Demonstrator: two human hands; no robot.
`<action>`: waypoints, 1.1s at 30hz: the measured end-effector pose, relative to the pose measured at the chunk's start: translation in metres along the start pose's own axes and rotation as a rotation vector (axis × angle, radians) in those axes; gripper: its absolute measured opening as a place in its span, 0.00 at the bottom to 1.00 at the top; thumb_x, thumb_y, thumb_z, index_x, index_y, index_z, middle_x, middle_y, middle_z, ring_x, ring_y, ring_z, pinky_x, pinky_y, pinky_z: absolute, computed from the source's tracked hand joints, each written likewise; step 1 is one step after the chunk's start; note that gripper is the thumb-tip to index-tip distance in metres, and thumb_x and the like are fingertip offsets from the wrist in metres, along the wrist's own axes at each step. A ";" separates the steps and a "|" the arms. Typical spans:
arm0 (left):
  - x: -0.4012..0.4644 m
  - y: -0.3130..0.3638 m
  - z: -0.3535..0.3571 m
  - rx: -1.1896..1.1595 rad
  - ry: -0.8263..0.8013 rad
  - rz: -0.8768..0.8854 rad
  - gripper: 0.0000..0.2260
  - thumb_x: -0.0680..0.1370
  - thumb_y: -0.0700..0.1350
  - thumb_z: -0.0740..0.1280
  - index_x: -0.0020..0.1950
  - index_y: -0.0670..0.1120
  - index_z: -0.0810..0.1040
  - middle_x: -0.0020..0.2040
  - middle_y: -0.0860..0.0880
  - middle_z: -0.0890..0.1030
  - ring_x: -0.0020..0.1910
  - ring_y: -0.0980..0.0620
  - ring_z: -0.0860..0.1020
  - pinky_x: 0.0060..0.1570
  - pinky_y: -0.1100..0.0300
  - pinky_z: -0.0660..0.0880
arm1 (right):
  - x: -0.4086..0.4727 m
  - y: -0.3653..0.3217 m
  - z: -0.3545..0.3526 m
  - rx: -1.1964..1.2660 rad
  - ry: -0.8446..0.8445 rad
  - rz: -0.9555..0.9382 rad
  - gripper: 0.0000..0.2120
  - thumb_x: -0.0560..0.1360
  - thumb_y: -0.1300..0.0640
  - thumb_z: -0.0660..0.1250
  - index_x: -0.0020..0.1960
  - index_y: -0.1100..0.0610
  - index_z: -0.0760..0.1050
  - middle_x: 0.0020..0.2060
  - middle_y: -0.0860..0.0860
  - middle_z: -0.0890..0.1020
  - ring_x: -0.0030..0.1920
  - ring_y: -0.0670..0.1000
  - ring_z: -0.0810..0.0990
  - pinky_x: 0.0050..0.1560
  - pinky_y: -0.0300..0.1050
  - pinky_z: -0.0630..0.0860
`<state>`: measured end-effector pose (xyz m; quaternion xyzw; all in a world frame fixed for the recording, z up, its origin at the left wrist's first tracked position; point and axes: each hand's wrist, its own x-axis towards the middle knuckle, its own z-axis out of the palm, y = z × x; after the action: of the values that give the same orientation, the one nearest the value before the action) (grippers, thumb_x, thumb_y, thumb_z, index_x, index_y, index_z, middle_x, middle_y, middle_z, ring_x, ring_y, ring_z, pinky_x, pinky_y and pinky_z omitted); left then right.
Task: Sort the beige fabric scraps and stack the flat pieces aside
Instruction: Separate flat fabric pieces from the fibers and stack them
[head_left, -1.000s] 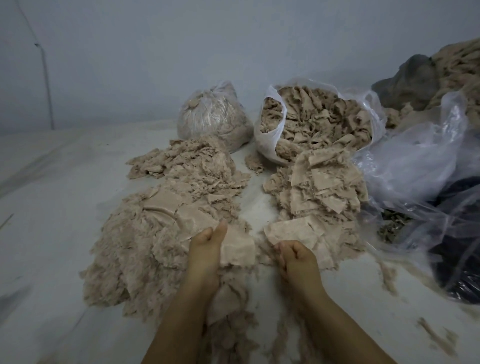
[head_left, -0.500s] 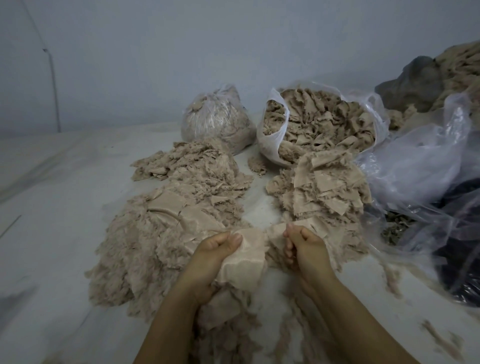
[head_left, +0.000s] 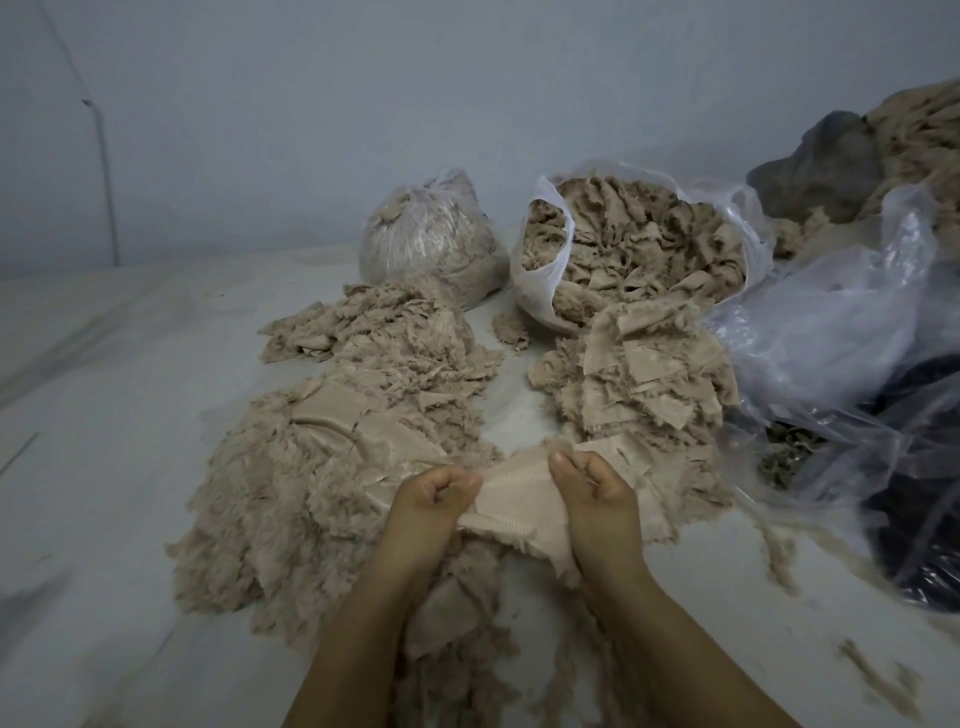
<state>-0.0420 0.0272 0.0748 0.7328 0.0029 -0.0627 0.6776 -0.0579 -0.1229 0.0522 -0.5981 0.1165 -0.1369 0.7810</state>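
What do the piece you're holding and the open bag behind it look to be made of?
Held piece: seemingly a thin knit or mesh fabric, matte beige; fine ribbed lines show, the edges are frayed, and it sags between the left hand and the right hand. Open bag: thin plastic film, translucent white and glossy, crinkled, its rim folded over.

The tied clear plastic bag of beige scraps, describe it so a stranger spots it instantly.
Start at the grey back wall. Two bags stand before it: the open white plastic bag brimming with beige scraps, and left of it the tied clear plastic bag. It is the smaller one, closed at the top, its scraps showing only through the film.
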 end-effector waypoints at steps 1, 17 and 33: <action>0.000 -0.001 0.001 0.008 0.028 0.006 0.10 0.79 0.40 0.64 0.41 0.38 0.78 0.22 0.55 0.72 0.19 0.61 0.67 0.20 0.71 0.63 | 0.001 0.000 -0.002 0.016 0.008 -0.001 0.08 0.76 0.57 0.68 0.39 0.54 0.81 0.32 0.48 0.82 0.35 0.47 0.79 0.36 0.40 0.76; 0.002 0.000 -0.012 -0.187 0.206 0.004 0.14 0.80 0.46 0.62 0.36 0.41 0.72 0.20 0.53 0.63 0.17 0.58 0.56 0.18 0.71 0.55 | 0.049 -0.020 -0.027 -0.137 0.154 -0.126 0.05 0.76 0.54 0.69 0.43 0.47 0.82 0.42 0.50 0.85 0.43 0.45 0.83 0.42 0.35 0.77; -0.014 -0.002 -0.046 0.477 -0.286 0.099 0.05 0.77 0.44 0.68 0.43 0.54 0.77 0.36 0.57 0.79 0.36 0.62 0.77 0.38 0.70 0.71 | -0.017 0.012 0.015 -0.342 -0.348 0.075 0.07 0.79 0.61 0.64 0.43 0.61 0.76 0.35 0.55 0.77 0.35 0.55 0.77 0.40 0.51 0.78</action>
<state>-0.0520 0.0745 0.0780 0.8544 -0.1431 -0.1312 0.4820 -0.0675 -0.1002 0.0446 -0.7314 0.0238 0.0190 0.6813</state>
